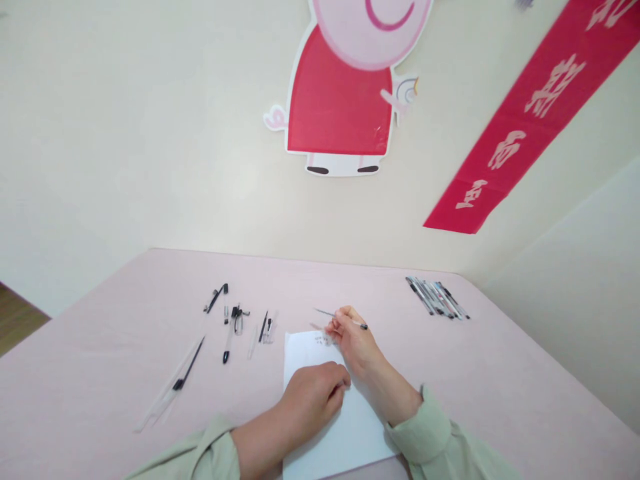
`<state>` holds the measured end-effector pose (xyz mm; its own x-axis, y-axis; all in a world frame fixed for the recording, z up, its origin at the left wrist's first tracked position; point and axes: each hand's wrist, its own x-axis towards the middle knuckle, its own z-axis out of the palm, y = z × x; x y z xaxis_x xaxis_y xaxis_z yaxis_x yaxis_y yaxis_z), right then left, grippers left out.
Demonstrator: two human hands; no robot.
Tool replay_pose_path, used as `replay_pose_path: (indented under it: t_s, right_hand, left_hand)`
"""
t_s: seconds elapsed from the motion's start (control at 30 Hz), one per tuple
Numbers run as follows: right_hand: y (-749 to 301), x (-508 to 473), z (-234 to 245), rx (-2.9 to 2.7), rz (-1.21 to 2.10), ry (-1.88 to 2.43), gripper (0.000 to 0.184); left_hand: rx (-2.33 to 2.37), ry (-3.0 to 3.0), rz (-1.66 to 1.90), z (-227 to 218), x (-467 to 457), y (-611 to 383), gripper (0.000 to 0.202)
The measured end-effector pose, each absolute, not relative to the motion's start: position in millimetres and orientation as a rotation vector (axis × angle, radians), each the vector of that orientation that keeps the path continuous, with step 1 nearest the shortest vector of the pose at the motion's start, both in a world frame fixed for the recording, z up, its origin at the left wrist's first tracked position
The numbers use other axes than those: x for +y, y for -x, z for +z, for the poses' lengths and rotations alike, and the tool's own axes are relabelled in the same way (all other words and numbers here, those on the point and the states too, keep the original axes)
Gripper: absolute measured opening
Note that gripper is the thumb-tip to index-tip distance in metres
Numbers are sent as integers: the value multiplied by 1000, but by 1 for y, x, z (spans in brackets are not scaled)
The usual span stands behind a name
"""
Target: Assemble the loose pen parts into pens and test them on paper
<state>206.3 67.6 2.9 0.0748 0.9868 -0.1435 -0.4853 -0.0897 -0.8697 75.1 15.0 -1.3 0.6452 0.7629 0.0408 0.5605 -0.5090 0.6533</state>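
A thin pen refill with a dark end is pinched in the fingers of my right hand, raised over the top edge of a white sheet of paper. Small dark scribbles mark the paper near that edge. My left hand rests on the middle of the sheet with its fingers curled in. A small greyish bit shows at its fingertips, too little to name. To the left of the paper lie a black refill, a clear pen tube and a clear cap.
Further left, more pen parts lie scattered: a black-capped tube, a small group of springs or clips, and a long refill beside a clear tube. A row of several pens sits at the back right of the pink-covered table.
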Motion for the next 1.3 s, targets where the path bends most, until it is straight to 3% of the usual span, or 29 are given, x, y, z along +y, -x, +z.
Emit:
replay_pose_path:
  t_s: [0.13, 0.27, 0.43, 0.53, 1.3]
  right_hand:
    - [-198, 65, -12, -1050, 1189, 1103, 12]
    - [-197, 65, -11, -1310, 1159, 1130, 28]
    - [-199, 66, -11, -1449, 963, 1285, 8]
    - [-200, 67, -14, -1476, 877, 1375, 6]
    - [-197, 65, -10, -1580, 852, 1452, 11]
  left_hand:
    - [1023, -2270, 437, -5, 15, -75, 21]
    - [1016, -2297, 448, -8, 15, -75, 18]
    - [1017, -2300, 419, -6, 16, -75, 17]
    - [1020, -2299, 422, -5, 16, -76, 17]
    - [1011, -2277, 439, -3, 14, -76, 17]
